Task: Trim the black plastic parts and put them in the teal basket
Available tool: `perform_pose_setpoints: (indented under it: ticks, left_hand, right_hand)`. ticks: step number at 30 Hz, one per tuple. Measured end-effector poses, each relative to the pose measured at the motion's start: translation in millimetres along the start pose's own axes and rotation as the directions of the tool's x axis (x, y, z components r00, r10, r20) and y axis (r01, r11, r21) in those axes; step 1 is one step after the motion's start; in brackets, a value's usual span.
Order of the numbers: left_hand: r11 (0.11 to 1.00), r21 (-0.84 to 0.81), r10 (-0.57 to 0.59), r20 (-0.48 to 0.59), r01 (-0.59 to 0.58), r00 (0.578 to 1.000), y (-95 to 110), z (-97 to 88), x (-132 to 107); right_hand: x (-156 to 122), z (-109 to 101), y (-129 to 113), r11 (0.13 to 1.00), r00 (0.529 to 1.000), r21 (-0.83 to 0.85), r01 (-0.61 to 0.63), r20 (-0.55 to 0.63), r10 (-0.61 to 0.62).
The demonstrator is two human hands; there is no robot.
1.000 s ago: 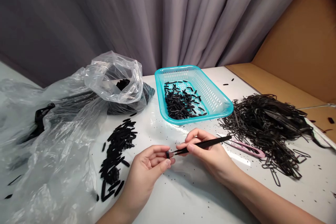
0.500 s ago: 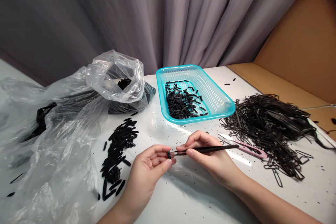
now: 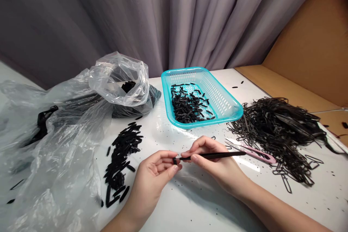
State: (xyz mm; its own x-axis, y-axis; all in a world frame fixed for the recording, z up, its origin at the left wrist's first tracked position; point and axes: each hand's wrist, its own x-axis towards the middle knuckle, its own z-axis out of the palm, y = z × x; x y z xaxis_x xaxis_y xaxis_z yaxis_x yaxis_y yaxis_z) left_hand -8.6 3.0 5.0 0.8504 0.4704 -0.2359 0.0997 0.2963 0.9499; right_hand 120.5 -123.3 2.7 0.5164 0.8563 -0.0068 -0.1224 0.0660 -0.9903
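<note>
My left hand [image 3: 153, 174] pinches a small black strip piece [image 3: 175, 161] between thumb and fingers. My right hand [image 3: 221, 170] is closed around black tweezers [image 3: 224, 154], whose tips point left and meet the piece. Exactly what the tips grip is too small to make out. A pile of short black strips [image 3: 119, 156] lies on the white table, left of my left hand. Beyond both hands, a blue plastic basket [image 3: 176, 124] holds many similar pieces.
A clear plastic bag [image 3: 122, 65] with black contents stands back left, and loose plastic film [image 3: 59, 174] spreads in front of it. A tangled heap of black loops [image 3: 282, 127] lies right, beside pink-handled snips [image 3: 261, 155]. Tiny black bits dot the table. Cardboard [image 3: 307, 36] borders the right.
The tweezers' tips have come closer together at the piece. My hands have barely moved, and the other things stay in place.
</note>
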Motion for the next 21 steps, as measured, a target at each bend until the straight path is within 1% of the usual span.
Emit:
perform_pose_setpoints:
  ticks: [6,11,15,21]
  left_hand:
    - [0.999,0.029,-0.024,-0.007,0.024,1.000,1.2,0.5,1.9]
    - [1.000,0.002,-0.019,-0.004,0.019,1.000,0.2,-0.7,1.4]
    - [0.999,-0.023,-0.023,-0.004,0.023,1.000,-0.8,-1.2,-0.1]
    - [1.000,-0.023,-0.018,0.039,0.018,0.999,-0.3,-1.8,-0.5]
  right_hand:
    - [3.0,-0.4,1.1,0.982,0.999,0.184,-0.049,0.011,0.048]
    - [6.5,-0.2,4.1,0.945,0.993,0.306,-0.118,0.035,0.113]
    - [7.5,0.4,4.7,0.916,0.988,0.371,-0.153,0.047,0.146]
    - [8.4,2.0,4.8,0.884,0.986,0.437,-0.168,0.061,0.157]
